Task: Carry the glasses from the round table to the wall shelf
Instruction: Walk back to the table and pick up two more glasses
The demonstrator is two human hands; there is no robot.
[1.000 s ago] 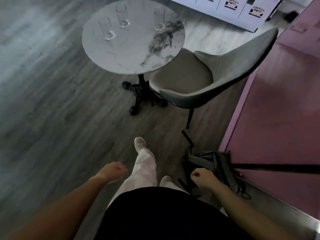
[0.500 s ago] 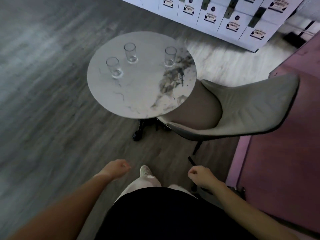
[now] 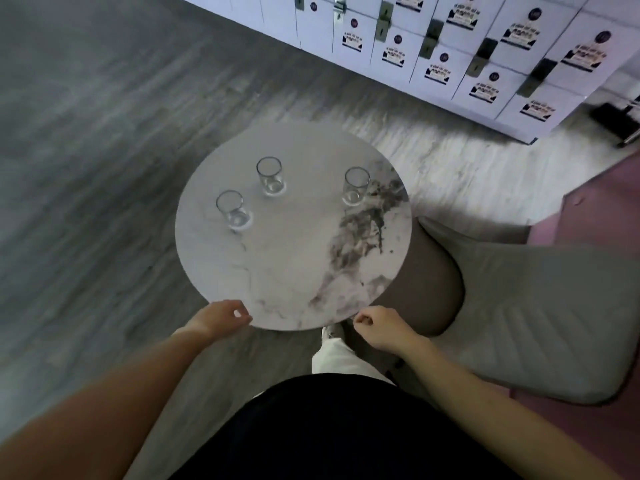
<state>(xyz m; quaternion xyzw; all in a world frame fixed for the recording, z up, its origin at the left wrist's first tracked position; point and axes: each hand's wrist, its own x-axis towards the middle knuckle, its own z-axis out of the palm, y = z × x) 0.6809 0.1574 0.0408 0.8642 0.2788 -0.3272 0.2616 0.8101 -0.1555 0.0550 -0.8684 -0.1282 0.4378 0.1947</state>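
Grey chair [image 3: 519,306] tucked against counter [image 3: 294,271] right; lockers [image 3: 450,57] beyond. Three glasses [image 3: 269,174] upright (untouched). Counter nearer than before. Left hand [image 3: 221,318], right hand [image 3: 379,327]: fingers loosely curled, holding nothing.

Three upright glasses [image 3: 269,175] on round table [image 3: 277,271]

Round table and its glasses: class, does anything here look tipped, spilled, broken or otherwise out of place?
Nothing stands out. Three clear glasses stand upright and apart on the round table, with no spill showing. The dark patch on the right is the marble's own veining. Both hands hold nothing.
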